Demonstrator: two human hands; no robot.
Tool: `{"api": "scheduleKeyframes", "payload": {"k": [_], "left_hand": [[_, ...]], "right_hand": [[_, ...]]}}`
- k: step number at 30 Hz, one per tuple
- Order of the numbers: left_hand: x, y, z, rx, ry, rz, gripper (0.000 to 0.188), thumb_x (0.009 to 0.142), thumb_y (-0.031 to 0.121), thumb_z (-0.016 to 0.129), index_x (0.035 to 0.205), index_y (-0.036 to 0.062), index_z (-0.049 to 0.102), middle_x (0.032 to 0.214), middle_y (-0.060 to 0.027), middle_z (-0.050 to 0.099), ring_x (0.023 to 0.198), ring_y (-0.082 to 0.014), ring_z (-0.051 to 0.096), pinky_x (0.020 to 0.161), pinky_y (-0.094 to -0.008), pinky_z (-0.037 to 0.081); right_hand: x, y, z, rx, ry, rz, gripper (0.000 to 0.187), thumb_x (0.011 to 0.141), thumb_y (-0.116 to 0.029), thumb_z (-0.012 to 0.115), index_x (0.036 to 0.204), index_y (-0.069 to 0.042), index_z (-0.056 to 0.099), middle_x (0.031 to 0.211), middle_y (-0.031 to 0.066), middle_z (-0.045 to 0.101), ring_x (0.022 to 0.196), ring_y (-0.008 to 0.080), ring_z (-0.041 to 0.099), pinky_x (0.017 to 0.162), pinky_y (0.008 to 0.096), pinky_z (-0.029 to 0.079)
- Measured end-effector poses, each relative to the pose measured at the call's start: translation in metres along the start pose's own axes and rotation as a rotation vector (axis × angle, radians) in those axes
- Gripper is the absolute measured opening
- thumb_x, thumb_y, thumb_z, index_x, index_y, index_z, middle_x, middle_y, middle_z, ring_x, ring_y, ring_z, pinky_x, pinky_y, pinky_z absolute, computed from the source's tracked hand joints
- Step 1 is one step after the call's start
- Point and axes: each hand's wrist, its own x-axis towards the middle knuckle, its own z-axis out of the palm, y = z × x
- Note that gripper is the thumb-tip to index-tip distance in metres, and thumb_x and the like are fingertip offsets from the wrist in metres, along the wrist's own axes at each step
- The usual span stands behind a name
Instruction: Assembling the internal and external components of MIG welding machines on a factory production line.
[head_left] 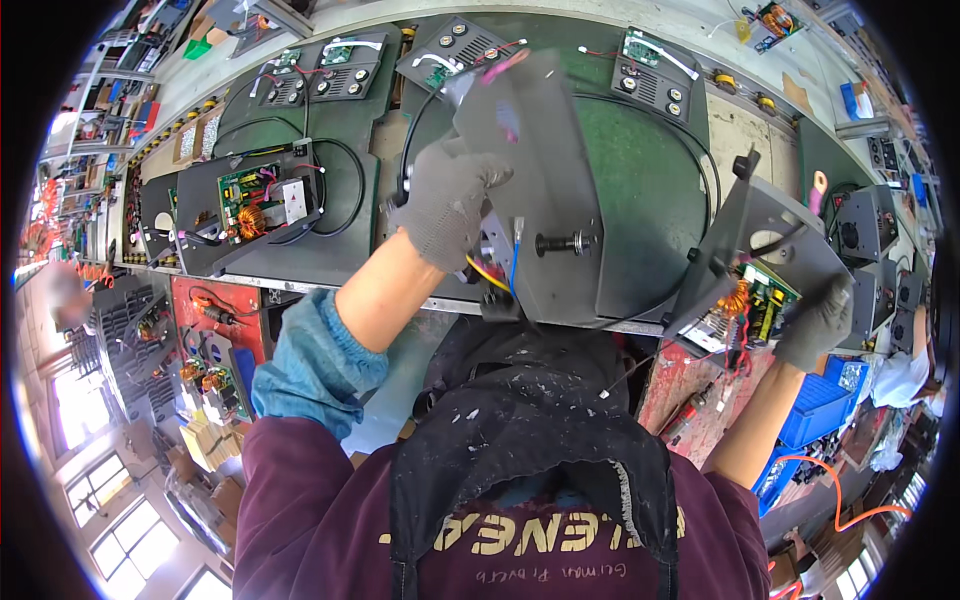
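Observation:
My left hand (445, 195), in a grey knit glove, grips the edge of a dark grey metal housing panel (545, 150). The panel stands tilted in front of me and is slightly blurred. A blue wire (517, 262) and a yellow one hang near its lower part, beside a black round fitting (562, 243). To the right, my gloved right hand (820, 325) is closed on the side of a dark metal chassis (785, 210). Inside that chassis are a green circuit board (772, 290) and a copper coil (735, 298). The right fingertips are partly hidden.
Another open chassis (265, 205) with a board and coil lies on the left, a black cable looping beside it. Control panels with knobs (345, 75) lie along the bench's far side on green boards (640, 150). Blue bins (815, 410) stand at lower right.

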Motion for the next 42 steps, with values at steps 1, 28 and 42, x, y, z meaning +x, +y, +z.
{"api": "scheduleKeyframes", "payload": {"k": [1,28,42], "left_hand": [[-0.001,0.006,0.003,0.000,0.004,-0.002,0.030,0.072,-0.008,0.056,0.102,-0.0068,0.062,0.086,-0.0100,0.063,0.074,-0.0214,0.065,0.065,-0.0324,0.053],[0.068,0.081,0.028,1.591,-1.047,0.616,0.047,0.066,0.007,0.065,0.109,0.0245,0.067,0.134,-0.0099,0.051,0.120,-0.0304,0.049,0.093,-0.0439,0.044],[-0.023,0.014,-0.086,0.598,0.094,0.137,0.042,0.082,0.004,0.058,0.123,-0.0023,0.055,0.111,-0.0059,0.061,0.106,-0.0148,0.055,0.094,-0.0298,0.043]], "right_hand": [[0.006,0.006,-0.006,0.026,0.070,-0.054,0.045,0.096,-0.040,0.055,0.099,0.003,0.065,0.087,0.0051,0.063,0.076,0.0135,0.055,0.069,0.0273,0.045],[0.022,-0.010,0.194,0.463,-1.392,0.043,0.076,0.084,-0.076,0.040,0.079,-0.002,0.057,0.072,0.0078,0.056,0.066,0.0177,0.055,0.061,0.0274,0.044],[0.096,0.090,0.372,-0.972,-0.869,-0.633,0.072,0.077,-0.050,0.066,0.133,-0.009,0.047,0.138,0.0124,0.044,0.129,0.0295,0.039,0.100,0.0481,0.035]]}}
